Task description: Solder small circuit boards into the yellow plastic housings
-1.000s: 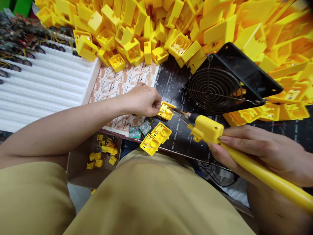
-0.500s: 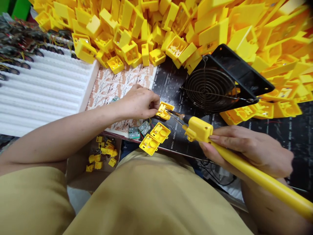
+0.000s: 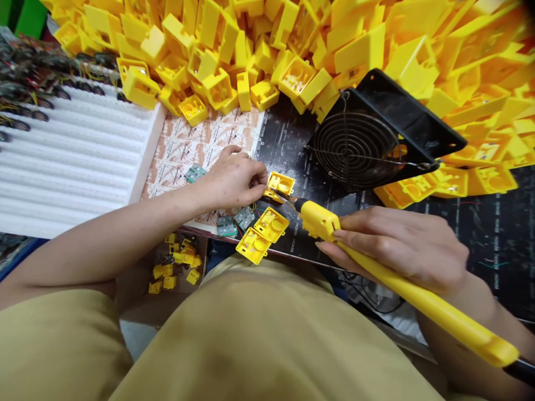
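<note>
The soldering iron (image 3: 317, 220), clamped in the right hand's grip (image 3: 397, 245), has just brought its tip in to the yellow plastic housing (image 3: 281, 184), just left of the black fan (image 3: 355, 150). The left hand (image 3: 229, 181) has its fingers (image 3: 259, 186) pinched together beside the housing; I cannot tell what they hold.

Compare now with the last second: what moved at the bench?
The right hand carried the yellow-handled soldering iron leftward, its tip now at the lower edge of the yellow housing held by the left hand. The two housings on the mat and the black fan stayed put.
</note>
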Demonstrator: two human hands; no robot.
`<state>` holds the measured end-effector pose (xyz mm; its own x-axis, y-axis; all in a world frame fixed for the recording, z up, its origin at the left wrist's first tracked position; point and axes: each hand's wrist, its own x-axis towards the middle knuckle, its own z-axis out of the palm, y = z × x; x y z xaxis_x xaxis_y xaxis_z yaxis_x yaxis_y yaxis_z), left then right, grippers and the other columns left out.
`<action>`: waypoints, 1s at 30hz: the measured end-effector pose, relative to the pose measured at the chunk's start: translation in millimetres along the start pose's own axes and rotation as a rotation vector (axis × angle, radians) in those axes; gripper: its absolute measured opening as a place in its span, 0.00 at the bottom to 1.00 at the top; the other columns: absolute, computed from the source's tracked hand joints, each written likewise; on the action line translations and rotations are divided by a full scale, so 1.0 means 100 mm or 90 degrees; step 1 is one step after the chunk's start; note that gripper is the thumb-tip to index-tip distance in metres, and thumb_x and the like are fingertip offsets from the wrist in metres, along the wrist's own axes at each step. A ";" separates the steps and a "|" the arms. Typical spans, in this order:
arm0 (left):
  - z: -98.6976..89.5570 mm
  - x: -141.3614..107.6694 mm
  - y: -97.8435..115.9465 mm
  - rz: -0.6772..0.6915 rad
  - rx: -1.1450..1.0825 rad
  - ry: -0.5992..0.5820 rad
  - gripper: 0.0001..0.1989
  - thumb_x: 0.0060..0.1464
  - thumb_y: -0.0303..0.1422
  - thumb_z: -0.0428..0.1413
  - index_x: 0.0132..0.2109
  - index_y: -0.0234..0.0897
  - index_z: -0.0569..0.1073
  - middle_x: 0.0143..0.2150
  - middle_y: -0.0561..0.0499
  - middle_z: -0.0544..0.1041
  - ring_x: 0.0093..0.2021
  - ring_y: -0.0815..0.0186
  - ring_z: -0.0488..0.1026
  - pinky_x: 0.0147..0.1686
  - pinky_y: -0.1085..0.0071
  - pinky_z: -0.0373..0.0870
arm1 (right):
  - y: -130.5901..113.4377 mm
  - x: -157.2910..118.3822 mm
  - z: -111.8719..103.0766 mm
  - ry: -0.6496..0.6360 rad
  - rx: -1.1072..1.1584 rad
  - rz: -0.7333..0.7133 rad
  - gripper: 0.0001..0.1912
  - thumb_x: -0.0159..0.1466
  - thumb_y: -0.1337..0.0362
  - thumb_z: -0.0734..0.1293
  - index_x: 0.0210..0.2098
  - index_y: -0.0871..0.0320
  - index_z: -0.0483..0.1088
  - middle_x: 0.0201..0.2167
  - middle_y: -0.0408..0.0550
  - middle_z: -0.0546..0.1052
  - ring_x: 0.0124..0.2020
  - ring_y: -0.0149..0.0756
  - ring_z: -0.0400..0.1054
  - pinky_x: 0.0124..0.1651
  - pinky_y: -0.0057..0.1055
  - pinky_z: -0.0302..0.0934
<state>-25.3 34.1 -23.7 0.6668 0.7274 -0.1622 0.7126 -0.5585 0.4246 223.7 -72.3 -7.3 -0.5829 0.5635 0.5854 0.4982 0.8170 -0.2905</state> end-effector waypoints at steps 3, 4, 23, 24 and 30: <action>0.01 0.00 -0.01 0.004 0.005 0.007 0.07 0.50 0.32 0.53 0.32 0.37 0.76 0.26 0.55 0.76 0.30 0.69 0.70 0.62 0.51 0.53 | -0.05 -0.01 -0.09 -0.024 0.003 0.071 0.08 0.59 0.70 0.73 0.35 0.59 0.69 0.28 0.46 0.76 0.27 0.31 0.71 0.30 0.28 0.68; 0.02 0.00 -0.01 0.006 0.006 0.011 0.07 0.50 0.32 0.53 0.32 0.37 0.76 0.26 0.56 0.76 0.30 0.69 0.69 0.62 0.52 0.53 | -0.07 -0.02 -0.11 -0.035 -0.001 0.118 0.06 0.61 0.69 0.71 0.34 0.57 0.69 0.28 0.45 0.76 0.27 0.31 0.71 0.31 0.28 0.68; 0.01 0.01 -0.01 0.005 -0.002 0.019 0.07 0.48 0.33 0.53 0.29 0.37 0.75 0.26 0.56 0.77 0.28 0.70 0.69 0.61 0.52 0.55 | -0.16 -0.07 -0.06 -0.021 -0.033 0.132 0.19 0.60 0.71 0.73 0.49 0.60 0.68 0.30 0.46 0.78 0.29 0.31 0.74 0.35 0.25 0.71; 0.01 0.02 -0.01 0.007 -0.002 0.021 0.07 0.48 0.33 0.53 0.29 0.37 0.75 0.25 0.56 0.77 0.28 0.69 0.69 0.61 0.52 0.54 | -0.17 -0.04 -0.06 -0.027 -0.029 0.136 0.17 0.60 0.72 0.72 0.47 0.60 0.68 0.30 0.46 0.77 0.29 0.31 0.74 0.36 0.26 0.71; 0.02 0.03 0.00 0.010 0.005 0.026 0.07 0.49 0.34 0.53 0.29 0.37 0.74 0.25 0.56 0.76 0.26 0.70 0.68 0.60 0.53 0.55 | -0.12 0.05 -0.06 -0.041 -0.013 0.068 0.18 0.62 0.73 0.71 0.50 0.60 0.67 0.30 0.46 0.78 0.30 0.31 0.74 0.35 0.27 0.71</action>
<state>-22.8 35.5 -26.3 0.6688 0.7338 -0.1195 0.7039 -0.5732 0.4195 218.9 -80.5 3.8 -0.5660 0.6539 0.5020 0.5720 0.7500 -0.3322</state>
